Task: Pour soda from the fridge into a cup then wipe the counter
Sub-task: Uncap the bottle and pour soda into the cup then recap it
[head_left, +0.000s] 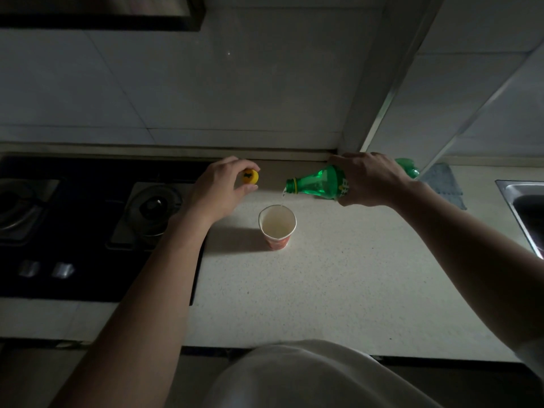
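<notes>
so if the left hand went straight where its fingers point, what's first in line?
Probably the neck of the green bottle, tilted in the right hand; depth unclear, so it could pass by.

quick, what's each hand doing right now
Left hand: pinches the yellow cap.
Right hand: grips the green bottle, tipped over the cup.
</notes>
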